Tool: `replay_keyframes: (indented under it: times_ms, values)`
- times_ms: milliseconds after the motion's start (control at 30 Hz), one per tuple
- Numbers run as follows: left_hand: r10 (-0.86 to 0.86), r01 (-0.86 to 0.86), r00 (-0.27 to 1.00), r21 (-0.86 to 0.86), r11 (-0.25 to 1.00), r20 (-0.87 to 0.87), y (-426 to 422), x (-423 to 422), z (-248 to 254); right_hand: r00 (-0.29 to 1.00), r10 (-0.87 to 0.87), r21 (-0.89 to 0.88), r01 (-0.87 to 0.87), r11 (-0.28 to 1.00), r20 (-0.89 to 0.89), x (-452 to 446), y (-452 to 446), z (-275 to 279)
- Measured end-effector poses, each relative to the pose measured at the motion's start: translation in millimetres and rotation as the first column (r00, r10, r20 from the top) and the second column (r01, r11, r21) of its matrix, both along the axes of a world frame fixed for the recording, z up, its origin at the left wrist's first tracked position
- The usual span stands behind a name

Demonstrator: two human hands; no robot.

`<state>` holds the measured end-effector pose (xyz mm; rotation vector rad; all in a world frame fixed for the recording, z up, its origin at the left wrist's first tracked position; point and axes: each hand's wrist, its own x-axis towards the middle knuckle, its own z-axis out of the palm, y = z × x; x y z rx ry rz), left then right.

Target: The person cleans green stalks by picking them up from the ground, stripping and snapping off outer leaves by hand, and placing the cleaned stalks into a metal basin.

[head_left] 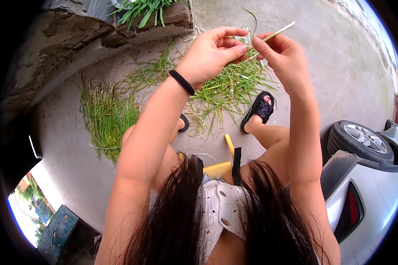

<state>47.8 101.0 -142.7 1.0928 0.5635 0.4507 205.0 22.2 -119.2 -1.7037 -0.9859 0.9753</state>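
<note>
Between my two hands is a thin green stalk with a pale end pointing to the upper right. My left hand, below which a black band circles the wrist, pinches it between thumb and fingers. Close beside it, my right hand grips the stalk between thumb and forefinger. A thin curled leaf rises near the fingertips. Under the hands, loose green stalks and trimmings lie scattered on the concrete ground.
A thicker pile of green stalks lies at the left. More green leaves rest on a ledge at the top. A silver car and a wheel are at the right. A yellow stool is beneath me.
</note>
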Motion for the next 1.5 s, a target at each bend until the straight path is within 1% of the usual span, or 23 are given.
replay_keyframes:
  times_ms: [33, 67, 167, 267, 367, 467, 500, 600, 733, 833, 1033, 1200, 1333, 1433, 1500]
  values:
    - [0.019, -0.019, 1.0, -0.015, 1.0, -0.01, -2, 1, 2, 0.999, 0.014, 0.003, -0.015, 1.0, 0.048, -2, -1, -1]
    - [0.037, -0.038, 0.999, -0.03, 0.999, -0.021, -3, 2, 3, 0.999, 0.002, 0.015, -0.002, 1.0, 0.033, -4, -1, 0]
    - [-0.038, 0.033, 0.997, -0.077, 0.996, -0.072, -3, 1, 3, 1.0, -0.024, 0.053, 0.025, 0.998, -0.017, -7, 0, 0]
    - [-0.076, 0.073, 0.986, -0.022, 0.997, -0.147, -2, 0, 5, 0.997, -0.031, 0.074, 0.036, 0.997, -0.071, -5, 2, -2]
    - [-0.124, 0.12, 0.989, -0.052, 0.991, -0.086, -4, 1, 8, 0.993, -0.029, 0.076, 0.038, 0.996, -0.117, -7, 2, 1]
    - [-0.103, 0.098, 0.993, -0.079, 0.992, -0.059, -5, 2, 9, 0.985, 0.008, 0.105, 0.011, 0.994, -0.172, -7, 2, 2]
    - [-0.082, 0.076, 0.996, -0.134, 0.988, -0.038, -8, 2, 12, 0.981, 0.034, 0.124, -0.01, 0.992, -0.19, -5, 2, -1]
    - [-0.131, 0.15, 0.988, -0.284, 0.947, 0.085, -3, 1, 6, 0.97, 0.1, 0.181, -0.06, 0.982, -0.223, -2, 2, -4]
    - [-0.152, 0.206, 0.973, -0.368, 0.907, 0.172, -2, -1, 8, 0.951, 0.173, 0.252, -0.107, 0.962, -0.256, 2, 1, -4]
    - [-0.167, 0.243, 0.962, -0.396, 0.886, 0.217, -2, -2, 9, 0.948, 0.198, 0.287, -0.122, 0.95, -0.251, 4, 3, -6]
    - [-0.177, 0.284, 0.946, -0.428, 0.858, 0.272, -2, -1, 8, 0.978, 0.168, 0.307, -0.124, 0.944, -0.123, 4, 7, -11]
    - [-0.177, 0.308, 0.937, -0.468, 0.828, 0.303, -2, -3, 13, 0.99, 0.125, 0.335, -0.095, 0.937, -0.07, 0, 8, -12]
    - [-0.179, 0.312, 0.936, -0.474, 0.824, 0.303, -1, -4, 13, 0.995, 0.094, 0.361, -0.077, 0.929, -0.029, -3, 8, -12]
    - [-0.171, 0.302, 0.94, -0.484, 0.821, 0.297, 0, -5, 17, 0.995, 0.102, 0.391, -0.092, 0.916, -0.006, -2, 8, -13]
    - [-0.158, 0.293, 0.943, -0.504, 0.813, 0.293, 0, -5, 18, 0.996, 0.079, 0.39, -0.059, 0.919, -0.034, -3, 7, -12]
